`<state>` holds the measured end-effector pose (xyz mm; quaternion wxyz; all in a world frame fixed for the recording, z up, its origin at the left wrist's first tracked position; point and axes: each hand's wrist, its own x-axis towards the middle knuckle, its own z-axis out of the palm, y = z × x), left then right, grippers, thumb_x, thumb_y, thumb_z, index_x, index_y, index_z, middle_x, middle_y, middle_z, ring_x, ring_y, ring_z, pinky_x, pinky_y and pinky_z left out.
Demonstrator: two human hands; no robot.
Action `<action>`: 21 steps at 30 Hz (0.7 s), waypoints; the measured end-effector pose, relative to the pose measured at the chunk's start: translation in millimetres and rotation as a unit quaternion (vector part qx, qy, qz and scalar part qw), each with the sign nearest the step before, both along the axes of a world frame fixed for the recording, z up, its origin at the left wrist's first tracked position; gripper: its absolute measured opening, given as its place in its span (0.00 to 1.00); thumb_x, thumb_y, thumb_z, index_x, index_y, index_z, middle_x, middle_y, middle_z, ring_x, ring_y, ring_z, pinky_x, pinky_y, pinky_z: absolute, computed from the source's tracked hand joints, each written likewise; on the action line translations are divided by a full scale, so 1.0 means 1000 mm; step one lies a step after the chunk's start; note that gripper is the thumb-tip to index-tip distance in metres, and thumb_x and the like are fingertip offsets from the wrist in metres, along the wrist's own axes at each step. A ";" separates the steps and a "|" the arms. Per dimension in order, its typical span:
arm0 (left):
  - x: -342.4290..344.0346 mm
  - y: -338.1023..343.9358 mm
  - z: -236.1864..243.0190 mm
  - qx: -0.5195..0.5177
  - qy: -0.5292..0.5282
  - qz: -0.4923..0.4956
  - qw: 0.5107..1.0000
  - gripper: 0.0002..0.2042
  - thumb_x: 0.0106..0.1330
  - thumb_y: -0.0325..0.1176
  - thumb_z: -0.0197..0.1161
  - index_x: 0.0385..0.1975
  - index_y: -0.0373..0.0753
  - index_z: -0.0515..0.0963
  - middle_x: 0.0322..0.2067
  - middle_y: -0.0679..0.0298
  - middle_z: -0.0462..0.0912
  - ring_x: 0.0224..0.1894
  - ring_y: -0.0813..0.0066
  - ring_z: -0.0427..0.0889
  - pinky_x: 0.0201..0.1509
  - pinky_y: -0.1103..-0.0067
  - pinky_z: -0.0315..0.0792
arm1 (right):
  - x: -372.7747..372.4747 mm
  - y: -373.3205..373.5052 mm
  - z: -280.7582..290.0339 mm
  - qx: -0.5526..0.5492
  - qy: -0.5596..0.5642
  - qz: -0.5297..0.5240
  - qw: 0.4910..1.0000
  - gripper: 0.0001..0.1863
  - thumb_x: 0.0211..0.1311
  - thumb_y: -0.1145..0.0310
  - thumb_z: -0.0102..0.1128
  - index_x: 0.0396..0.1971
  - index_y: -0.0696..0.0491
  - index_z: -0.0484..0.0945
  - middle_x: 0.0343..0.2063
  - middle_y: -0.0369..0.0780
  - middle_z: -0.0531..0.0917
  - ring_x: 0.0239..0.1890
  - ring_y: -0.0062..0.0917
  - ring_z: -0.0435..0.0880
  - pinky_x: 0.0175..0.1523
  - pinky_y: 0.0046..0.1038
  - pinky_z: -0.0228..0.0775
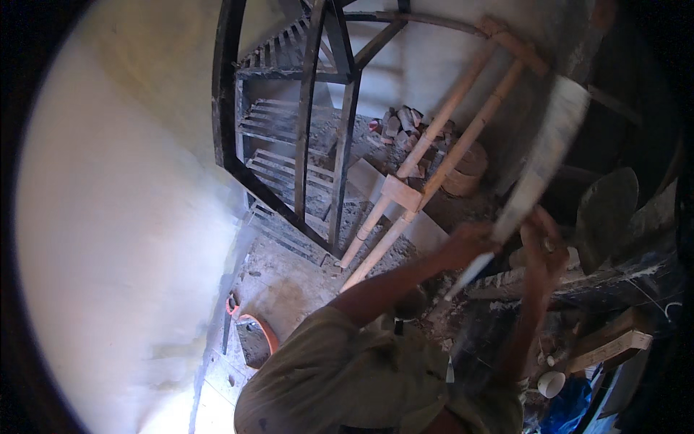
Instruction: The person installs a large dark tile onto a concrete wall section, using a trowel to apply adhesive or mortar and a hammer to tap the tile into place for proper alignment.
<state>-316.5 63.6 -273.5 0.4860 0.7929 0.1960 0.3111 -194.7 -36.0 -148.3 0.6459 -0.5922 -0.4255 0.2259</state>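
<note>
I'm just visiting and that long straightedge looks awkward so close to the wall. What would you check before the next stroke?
1. Both hands on the straightedge: ok, left hand and right hand grip its lower end.
2. Blade sharp in view: not ok, it is motion-blurred.
3. Wall surface even: cannot tell, glare washes it out.
4. Scaffold frame apart from the straightedge: ok.
5. Wooden ladder standing apart from the hands: ok, it leans just beyond.
6. Footing below: cannot tell, the person's own body hides it; rubble and an orange pan lie below.
</note>
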 end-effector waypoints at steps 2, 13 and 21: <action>-0.029 0.019 0.004 -0.110 -0.102 0.090 0.985 0.08 0.66 0.33 0.64 0.39 0.36 0.80 0.33 0.66 0.81 0.39 0.77 0.81 0.41 0.76 0.74 | -0.010 0.013 0.007 0.046 -0.003 -0.004 0.999 0.16 0.61 0.76 0.65 0.48 0.63 0.79 0.43 0.42 0.84 0.49 0.25 0.81 0.55 0.26 0.71; -0.130 0.188 0.071 -0.152 -0.180 0.243 0.941 0.08 0.64 0.30 0.64 0.40 0.36 0.81 0.35 0.63 0.83 0.38 0.75 0.83 0.36 0.77 0.81 | 0.009 0.007 -0.073 -0.107 -0.058 -0.124 0.985 0.14 0.54 0.75 0.68 0.42 0.59 0.84 0.41 0.41 0.85 0.47 0.27 0.82 0.54 0.30 0.71; -0.075 0.294 0.092 -0.193 -0.207 0.208 0.936 0.08 0.62 0.33 0.67 0.36 0.37 0.81 0.32 0.65 0.83 0.35 0.78 0.82 0.35 0.78 0.81 | -0.004 -0.020 -0.139 -0.136 0.027 -0.169 0.976 0.11 0.58 0.73 0.63 0.40 0.57 0.83 0.36 0.40 0.85 0.41 0.24 0.81 0.46 0.30 0.73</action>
